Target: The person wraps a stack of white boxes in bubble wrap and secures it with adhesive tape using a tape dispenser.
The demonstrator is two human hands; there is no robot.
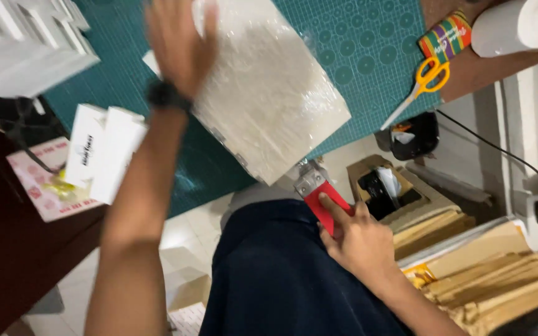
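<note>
the green cutting mat (368,56) covers most of the table top, and its near edge runs on a slant from the left down toward the middle; past that edge there is pale tiled floor (182,230) and open room beside the person's dark-clothed lap (275,280). on the mat lies the flat white panel wrapped in clear film (269,87), tilted, with its lower corner hanging out over the table edge. the left hand (179,40) lies on the panel's upper left part, blurred; its fingers look spread flat on the film rather than curled round it, and a dark watch (166,94) sits at the wrist. to the left of that arm two white boxes (104,152) stand close together at the mat's edge, above a pink-and-white printed sheet (45,186).

on the floor to the right an open cardboard box (400,186) holds a black thing with something white in it; i cannot tell what. flattened cardboard (493,274) is stacked beside it.

the right hand (359,239) is closed round a red-handled cutter (322,199), forefinger laid along the red body, and the metal head points up at the panel's overhanging corner, just beside it; touching or not, i cannot tell.

far right on the table lie yellow-handled scissors (421,84), a rainbow-striped pack (446,34) and a white paper roll (521,25).
</note>
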